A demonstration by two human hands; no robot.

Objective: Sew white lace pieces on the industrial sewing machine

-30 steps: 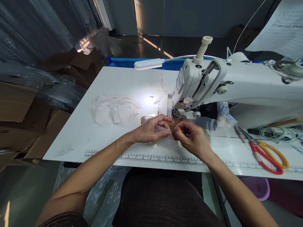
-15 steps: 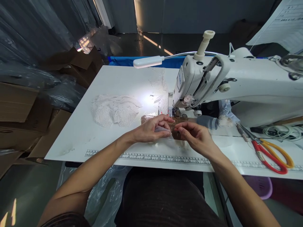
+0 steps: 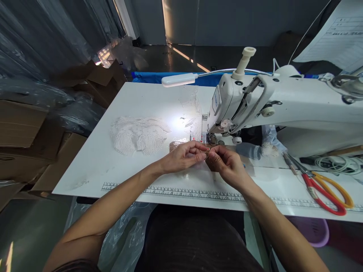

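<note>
My left hand (image 3: 184, 155) and my right hand (image 3: 227, 161) meet fingertip to fingertip just in front of the sewing machine (image 3: 227, 102). Each is closed in a pinch; whatever lies between the fingers is too small and too hidden to name. Beneath them, partly covered, is a brown, shiny strip (image 3: 211, 164) on the white table (image 3: 93, 158). Left of the needle area lies a gathered piece of white lace (image 3: 138, 136). Another lace strip (image 3: 195, 102) runs back from near the presser foot.
Scissors with red and orange handles (image 3: 326, 189) lie at the right. A printed ruler (image 3: 181, 192) follows the front edge. The machine's lamp (image 3: 179, 79) hangs over the table. Cardboard boxes (image 3: 25, 139) stand at the left, and a purple bin (image 3: 312, 228) sits below the right side.
My right hand has moved left, closing the small gap between the two hands. The whitish film-like piece in my left hand's grip no longer shows. The lace lies unchanged.
</note>
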